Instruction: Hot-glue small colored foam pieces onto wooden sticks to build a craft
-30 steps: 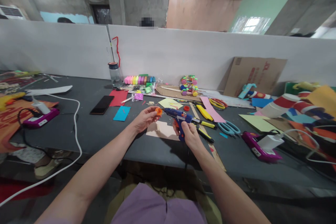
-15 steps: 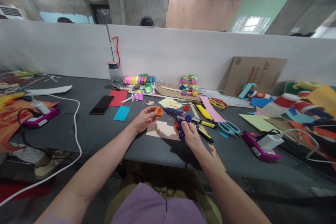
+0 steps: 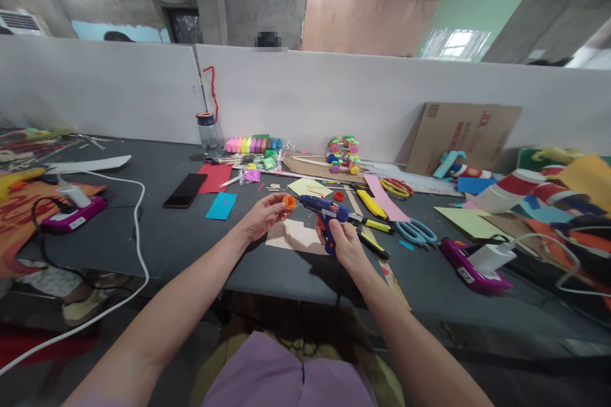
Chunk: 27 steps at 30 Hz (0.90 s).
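My left hand (image 3: pixel 265 216) pinches a small orange bottle cap (image 3: pixel 289 204) between thumb and fingers above the table. Wrapped round the handle of a blue hot glue gun (image 3: pixel 329 211), my right hand (image 3: pixel 344 243) points its nozzle left at the cap. Nozzle and cap are very close; whether they touch I cannot tell. Beneath both hands lies a beige sheet of card (image 3: pixel 298 239) with short wooden sticks (image 3: pixel 287 231) on it. A red cap (image 3: pixel 338 196) rests just behind the glue gun.
Yellow-and-black cutters (image 3: pixel 377 224), blue-handled scissors (image 3: pixel 416 233) and a pink paper strip (image 3: pixel 384 197) lie to the right. A phone (image 3: pixel 186 191) and blue paper (image 3: pixel 221 206) are at left. Purple power strips (image 3: pixel 76 213) with cables sit at both sides. A white partition (image 3: pixel 296 95) closes the back.
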### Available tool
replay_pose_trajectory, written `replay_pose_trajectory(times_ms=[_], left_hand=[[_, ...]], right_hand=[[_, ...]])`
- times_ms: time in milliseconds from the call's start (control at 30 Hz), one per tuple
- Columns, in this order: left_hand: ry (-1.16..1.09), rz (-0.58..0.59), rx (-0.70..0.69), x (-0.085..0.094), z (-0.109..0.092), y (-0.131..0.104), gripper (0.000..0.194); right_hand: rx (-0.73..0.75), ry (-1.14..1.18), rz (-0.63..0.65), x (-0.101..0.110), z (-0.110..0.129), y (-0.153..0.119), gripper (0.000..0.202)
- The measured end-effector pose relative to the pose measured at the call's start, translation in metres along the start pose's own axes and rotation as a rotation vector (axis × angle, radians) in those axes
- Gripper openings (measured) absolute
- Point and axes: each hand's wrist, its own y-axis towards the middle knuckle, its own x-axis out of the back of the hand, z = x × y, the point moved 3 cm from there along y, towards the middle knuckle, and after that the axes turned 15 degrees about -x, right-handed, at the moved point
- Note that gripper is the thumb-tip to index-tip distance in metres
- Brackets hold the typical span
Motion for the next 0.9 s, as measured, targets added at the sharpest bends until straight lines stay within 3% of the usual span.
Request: replay_pose_trajectory(times_ms=[900], left_hand=[[-0.002, 0.009, -0.016, -0.0028, -0.0024, -0.0009, 0.036]], right_hand=[[0.007, -0.057, -0.005, 0.001, -0.0009, 0.0003, 0.043]])
